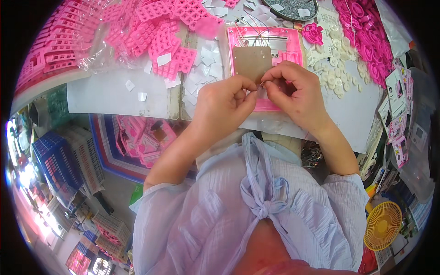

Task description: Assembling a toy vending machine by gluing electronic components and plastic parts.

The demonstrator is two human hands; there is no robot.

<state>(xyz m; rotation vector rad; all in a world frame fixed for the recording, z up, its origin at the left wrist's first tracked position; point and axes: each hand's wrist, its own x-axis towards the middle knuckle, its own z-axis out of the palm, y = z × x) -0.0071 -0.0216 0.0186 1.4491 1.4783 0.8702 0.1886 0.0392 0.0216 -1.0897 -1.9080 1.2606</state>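
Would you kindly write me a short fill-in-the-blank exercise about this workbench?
1. The brown board lies over a ____ plastic housing.
2. The round plastic basket at the picture's lower right is ____.
3. The hand nearer the round white pieces is the person's ____ one.

Missing words: pink; yellow; right.

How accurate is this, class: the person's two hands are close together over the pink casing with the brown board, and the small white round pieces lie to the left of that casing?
One side is wrong: the head view shows the white round pieces to the right of the pink casing, not the left.
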